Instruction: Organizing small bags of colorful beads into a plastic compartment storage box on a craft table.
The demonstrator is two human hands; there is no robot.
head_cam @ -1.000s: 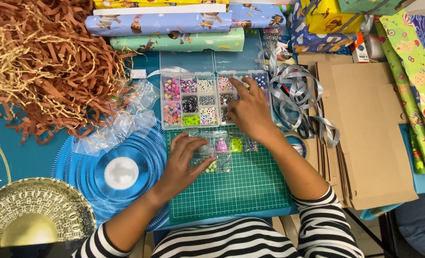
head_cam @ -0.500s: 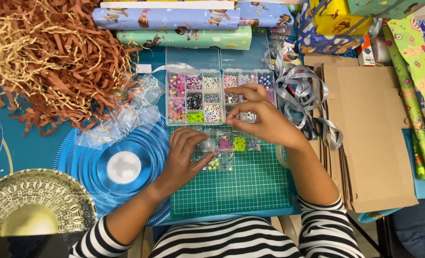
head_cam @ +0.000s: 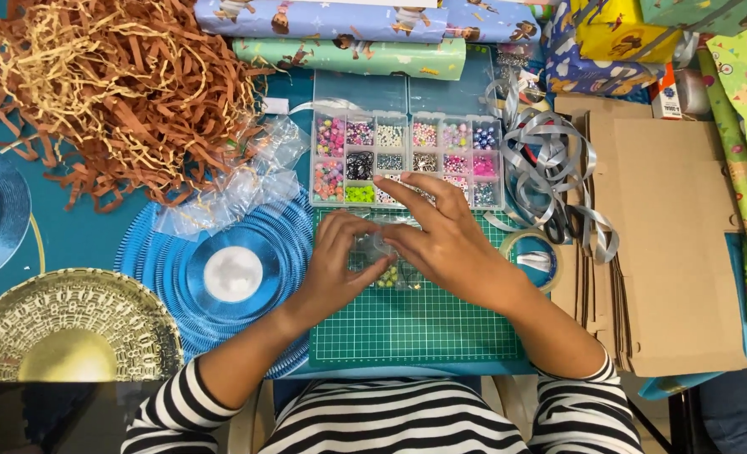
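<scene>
A small clear bag (head_cam: 373, 249) is pinched at the middle of the frame between the fingers of the left hand (head_cam: 337, 267), over the green cutting mat (head_cam: 415, 324). The right hand (head_cam: 445, 244) is brought against it from the right, fingers narrowed; whether anything is held cannot be told. The bead box (head_cam: 407, 160) lies just above.

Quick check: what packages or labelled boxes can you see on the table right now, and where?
Small clear bag: between both hands, on the green mat.
Clear bags: left of bead box.
Wrapped boxes: top right, blue and yellow.
Small carton: beside them, white and red.
Flat cardboard boxes: right, brown.
</scene>
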